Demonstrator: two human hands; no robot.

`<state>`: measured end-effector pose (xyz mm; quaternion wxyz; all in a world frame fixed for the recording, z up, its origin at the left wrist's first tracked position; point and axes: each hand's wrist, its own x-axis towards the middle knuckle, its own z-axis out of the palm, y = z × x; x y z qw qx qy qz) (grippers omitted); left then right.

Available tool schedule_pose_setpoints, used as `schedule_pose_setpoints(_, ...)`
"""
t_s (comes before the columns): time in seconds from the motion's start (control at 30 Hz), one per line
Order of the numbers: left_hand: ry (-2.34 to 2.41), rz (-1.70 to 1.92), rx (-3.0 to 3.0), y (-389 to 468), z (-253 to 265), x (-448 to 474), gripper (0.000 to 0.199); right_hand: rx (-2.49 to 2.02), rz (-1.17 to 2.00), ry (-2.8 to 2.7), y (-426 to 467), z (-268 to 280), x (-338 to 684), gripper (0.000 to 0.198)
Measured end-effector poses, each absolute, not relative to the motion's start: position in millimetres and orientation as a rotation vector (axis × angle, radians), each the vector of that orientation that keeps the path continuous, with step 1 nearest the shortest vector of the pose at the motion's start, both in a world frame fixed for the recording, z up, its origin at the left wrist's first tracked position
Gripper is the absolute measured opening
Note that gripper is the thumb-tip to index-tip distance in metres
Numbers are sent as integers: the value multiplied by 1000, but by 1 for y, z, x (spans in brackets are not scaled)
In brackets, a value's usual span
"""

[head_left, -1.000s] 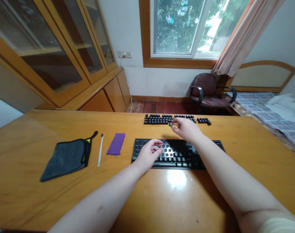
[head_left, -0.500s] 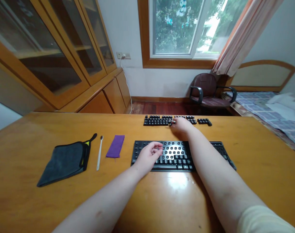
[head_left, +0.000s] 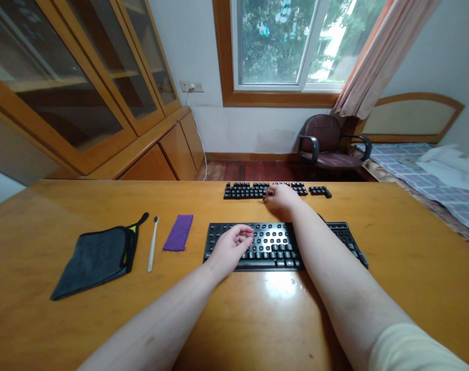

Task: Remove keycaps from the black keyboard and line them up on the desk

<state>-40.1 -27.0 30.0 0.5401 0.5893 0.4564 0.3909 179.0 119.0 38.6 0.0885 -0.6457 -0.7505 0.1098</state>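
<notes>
A black keyboard [head_left: 273, 264] lies in front of me; its lower rows carry keycaps, while the rows above show bare switch sockets. My left hand [head_left: 231, 247] rests over the keyboard's left part, fingers loosely curled and thumb apart, with nothing visible in it. Beyond the keyboard, loose black keycaps [head_left: 242, 191] stand in rows along the table's far edge. My right hand [head_left: 282, 198] reaches across to these rows, fingertips pinched on a keycap at their front side; the hand hides part of the rows. My right forearm covers the right-middle of the keyboard.
To the left lie a purple cloth [head_left: 178, 233], a white toothbrush [head_left: 153, 246] and a folded grey cloth [head_left: 99, 263] with black edging. Past the wooden table [head_left: 242, 319] stand a brown armchair [head_left: 323, 136], a bed [head_left: 396, 159] and a glass-door cabinet [head_left: 145, 144].
The whole view has shifted slightly. My right hand stays at the keycap rows, its fingers slightly changed in pose. My left hand keeps its place on the keyboard.
</notes>
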Motion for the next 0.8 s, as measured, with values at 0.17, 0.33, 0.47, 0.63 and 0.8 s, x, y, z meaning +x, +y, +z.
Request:
schedule_pose_setpoints(0.17,1080,921,1410,-26,28,-40,21,-1928,321,-2263,122,35,178,24)
schedule_pose_setpoints(0.33,1065,921,1417,-26,25,-40,21,-1941,273,-2251,124,31,180,23)
schedule_pose_setpoints(0.47,1071,927,1423,-26,25,-40,21,-1953,245,-2236,124,31,179,24)
schedule_pose_setpoints(0.63,1080,923,1436,-26,26,-40,21,-1939,231,-2262,125,32,177,24)
schedule_pose_setpoints(0.8,1080,932,1435,-26,26,-40,21,-1948,236,-2255,125,33,176,23)
